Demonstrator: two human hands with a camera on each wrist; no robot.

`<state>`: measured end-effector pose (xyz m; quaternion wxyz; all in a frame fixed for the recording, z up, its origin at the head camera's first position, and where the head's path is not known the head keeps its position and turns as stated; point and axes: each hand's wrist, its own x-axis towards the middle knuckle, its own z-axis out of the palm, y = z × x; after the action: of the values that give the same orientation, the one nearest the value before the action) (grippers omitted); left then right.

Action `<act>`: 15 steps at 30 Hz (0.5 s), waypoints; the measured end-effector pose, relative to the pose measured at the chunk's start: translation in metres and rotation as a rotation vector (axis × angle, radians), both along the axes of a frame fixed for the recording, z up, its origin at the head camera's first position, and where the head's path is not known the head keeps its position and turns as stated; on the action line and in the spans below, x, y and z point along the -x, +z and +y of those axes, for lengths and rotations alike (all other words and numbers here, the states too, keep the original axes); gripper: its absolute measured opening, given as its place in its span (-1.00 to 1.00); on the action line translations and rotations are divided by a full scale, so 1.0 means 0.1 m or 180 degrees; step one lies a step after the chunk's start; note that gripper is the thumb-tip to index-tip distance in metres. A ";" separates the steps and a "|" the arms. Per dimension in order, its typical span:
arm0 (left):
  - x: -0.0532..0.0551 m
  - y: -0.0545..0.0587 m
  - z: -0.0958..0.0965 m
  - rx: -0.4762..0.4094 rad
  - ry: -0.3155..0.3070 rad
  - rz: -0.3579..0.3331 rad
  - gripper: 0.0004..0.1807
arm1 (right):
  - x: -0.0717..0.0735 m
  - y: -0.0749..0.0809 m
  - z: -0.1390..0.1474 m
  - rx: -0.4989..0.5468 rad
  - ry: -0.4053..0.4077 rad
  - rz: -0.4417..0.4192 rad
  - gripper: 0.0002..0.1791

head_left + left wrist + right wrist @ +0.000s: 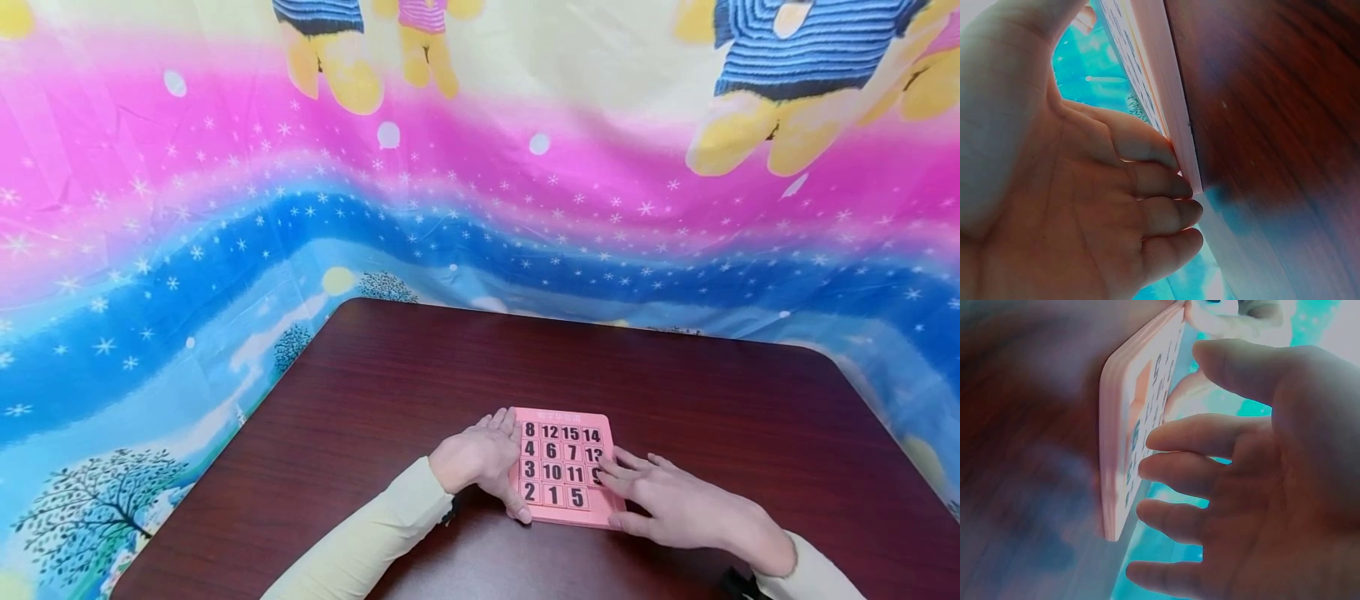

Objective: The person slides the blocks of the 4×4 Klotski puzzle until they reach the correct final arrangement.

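Note:
A pink sliding number puzzle [562, 463] lies flat on the table, its black-numbered tiles facing up and a gap at the near right corner. My left hand [482, 460] rests along its left side, with the thumb down at the near left corner. In the left wrist view, the fingertips meet the puzzle's side edge [1175, 94]. From the right, my right hand [678, 507] reaches in with spread, fairly straight fingers; one fingertip overlaps the 9 tile and the thumb is by the near right corner. Its palm and the puzzle's layered edge [1110, 456] show in the right wrist view.
The dark red-brown wooden table [450, 358] has rounded far corners. Behind and beside it hangs a colourful printed cloth [480, 183] with bears, snowflakes and trees. Pale sleeves [382, 525] cover both forearms.

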<state>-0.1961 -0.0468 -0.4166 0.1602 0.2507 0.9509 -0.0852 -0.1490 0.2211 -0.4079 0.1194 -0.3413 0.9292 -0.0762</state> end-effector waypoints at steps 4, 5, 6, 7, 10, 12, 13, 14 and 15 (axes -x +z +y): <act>-0.01 0.00 0.00 0.0017 0.0020 0.0000 0.50 | 0.04 -0.02 0.02 0.0031 -0.0011 -0.0067 -0.28; -0.01 0.00 0.00 0.0019 0.0022 0.0001 0.50 | 0.04 -0.03 0.03 0.0035 0.0002 -0.0060 -0.28; -0.01 0.01 0.00 0.0024 0.0027 0.0003 0.50 | 0.04 -0.03 0.03 0.0039 0.0007 -0.0059 -0.28; -0.01 0.00 0.00 0.0020 0.0032 -0.0002 0.50 | 0.04 -0.04 0.03 0.0044 0.0026 -0.0028 -0.27; -0.01 0.01 0.00 0.0003 0.0055 -0.0006 0.51 | 0.02 -0.06 0.03 0.0047 0.0032 0.0032 -0.26; -0.01 0.01 0.00 -0.0001 0.0065 -0.0011 0.51 | 0.00 -0.07 0.03 0.0035 0.0023 0.0036 -0.26; -0.01 0.01 0.00 -0.0004 0.0066 -0.0011 0.51 | 0.00 -0.07 0.03 0.0025 0.0023 0.0041 -0.26; -0.01 0.01 0.00 0.0000 0.0061 -0.0007 0.51 | -0.01 -0.08 0.03 0.0013 0.0024 0.0033 -0.26; -0.01 0.01 0.00 0.0016 0.0051 0.0001 0.51 | -0.02 -0.08 0.03 -0.0004 0.0029 0.0031 -0.27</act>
<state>-0.1950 -0.0468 -0.4156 0.1614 0.2428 0.9527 -0.0864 -0.1474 0.2237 -0.4156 0.1153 -0.3458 0.9283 -0.0735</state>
